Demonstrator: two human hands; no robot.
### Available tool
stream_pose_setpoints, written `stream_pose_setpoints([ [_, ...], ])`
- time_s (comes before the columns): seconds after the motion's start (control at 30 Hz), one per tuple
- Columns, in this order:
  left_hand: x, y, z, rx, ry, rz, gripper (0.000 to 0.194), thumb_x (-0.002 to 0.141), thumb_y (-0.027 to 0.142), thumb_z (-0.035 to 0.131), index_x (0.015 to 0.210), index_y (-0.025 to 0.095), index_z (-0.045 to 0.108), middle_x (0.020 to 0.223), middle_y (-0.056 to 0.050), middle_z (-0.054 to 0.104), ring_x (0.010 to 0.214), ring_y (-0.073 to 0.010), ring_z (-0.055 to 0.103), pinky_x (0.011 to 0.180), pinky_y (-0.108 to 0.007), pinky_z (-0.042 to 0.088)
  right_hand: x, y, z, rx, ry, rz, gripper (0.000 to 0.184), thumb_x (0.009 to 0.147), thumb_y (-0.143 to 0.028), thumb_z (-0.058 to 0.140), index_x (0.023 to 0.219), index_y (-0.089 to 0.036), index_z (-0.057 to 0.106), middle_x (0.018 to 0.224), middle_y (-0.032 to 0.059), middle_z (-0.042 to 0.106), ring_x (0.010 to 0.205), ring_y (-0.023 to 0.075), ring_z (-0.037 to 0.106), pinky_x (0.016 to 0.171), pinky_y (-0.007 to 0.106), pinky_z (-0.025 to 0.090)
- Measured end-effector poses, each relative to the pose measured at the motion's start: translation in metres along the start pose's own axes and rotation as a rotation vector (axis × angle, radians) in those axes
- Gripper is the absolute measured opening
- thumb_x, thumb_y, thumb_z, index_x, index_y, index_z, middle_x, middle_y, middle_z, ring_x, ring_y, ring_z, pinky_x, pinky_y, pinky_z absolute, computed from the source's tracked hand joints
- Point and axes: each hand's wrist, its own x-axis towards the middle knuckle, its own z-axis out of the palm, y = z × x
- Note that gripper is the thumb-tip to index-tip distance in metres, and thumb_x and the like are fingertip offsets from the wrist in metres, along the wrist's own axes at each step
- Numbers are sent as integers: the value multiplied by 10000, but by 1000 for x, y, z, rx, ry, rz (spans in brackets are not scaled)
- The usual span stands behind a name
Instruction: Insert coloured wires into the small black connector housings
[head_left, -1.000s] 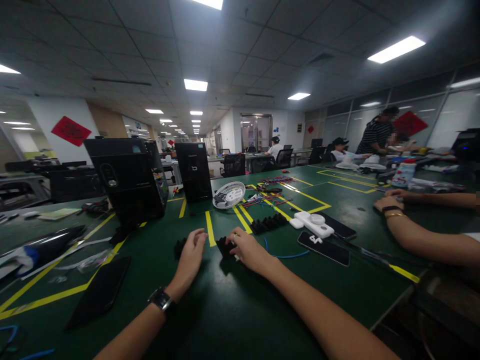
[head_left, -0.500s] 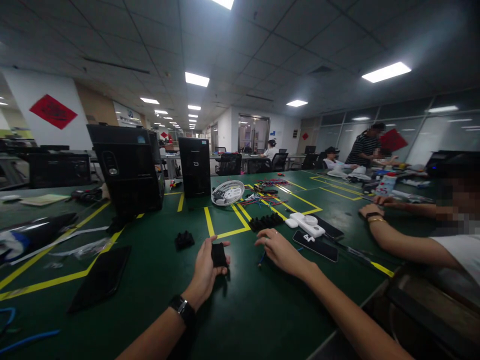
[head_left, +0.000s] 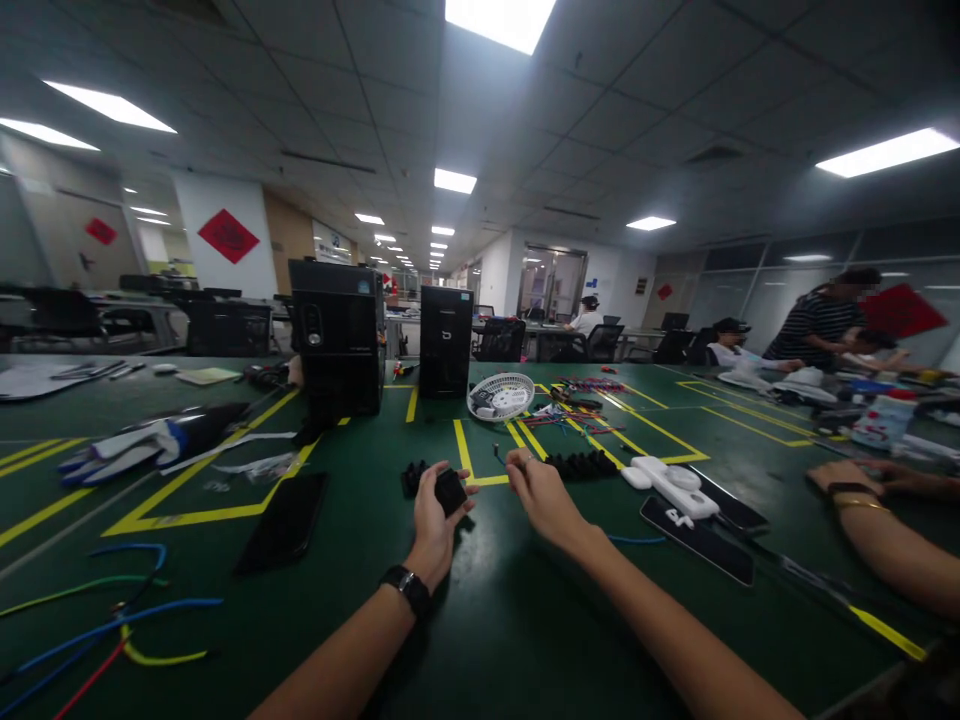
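Observation:
My left hand (head_left: pixel 433 515), with a black watch on the wrist, grips a small black block (head_left: pixel 450 490) just above the green table (head_left: pixel 487 620). Beside it my right hand (head_left: pixel 541 492) has its fingers drawn together near the tip of a thin blue wire (head_left: pixel 496 452); whether they hold the wire is unclear. Another small black block (head_left: pixel 411 477) lies just left of my left hand. A row of black blocks (head_left: pixel 581 464) lies to the right of my right hand.
Two black computer towers (head_left: pixel 337 338) (head_left: pixel 445 341) stand behind, with a white fan guard (head_left: pixel 501 396) and coloured wires (head_left: pixel 577 412). A dark phone (head_left: pixel 284 521) lies left; white charger (head_left: pixel 664 480) and phones (head_left: pixel 697 538) right. Loose wires (head_left: pixel 112 620) lie near left. Another person's arm (head_left: pixel 892 545) rests at right.
My left hand went from resting on the table to holding a black block. My right hand left the blocks and rose toward a wire tip. The view swung left.

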Motion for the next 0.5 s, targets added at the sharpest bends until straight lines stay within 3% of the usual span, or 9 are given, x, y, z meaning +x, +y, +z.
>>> stream_pose_setpoints([
  [0.07, 4, 0, -2, -26, 32, 12, 289, 822, 398, 499, 1058, 232, 513, 864, -48, 669, 661, -184, 668, 568, -298, 506, 0, -14, 10, 41, 35, 11, 190, 946, -241, 397, 988, -176, 571, 801, 34, 640, 712, 155, 596, 676, 254, 414],
  [0.2, 6, -2, -1, -114, 58, -16, 235, 817, 352, 518, 1001, 207, 543, 815, -37, 660, 678, -160, 651, 636, -307, 518, -18, -31, 20, 79, -63, 20, 227, 922, -226, 443, 1082, -196, 601, 813, 32, 672, 685, 152, 613, 650, 243, 430],
  [0.5, 2, -2, 3, -164, 30, -108, 243, 825, 330, 525, 1004, 171, 562, 742, -38, 645, 639, -157, 644, 637, -291, 519, -28, -28, 24, 289, -90, -30, 321, 928, -167, 416, 1185, -244, 592, 1118, 44, 662, 1004, 180, 626, 888, 298, 452],
])
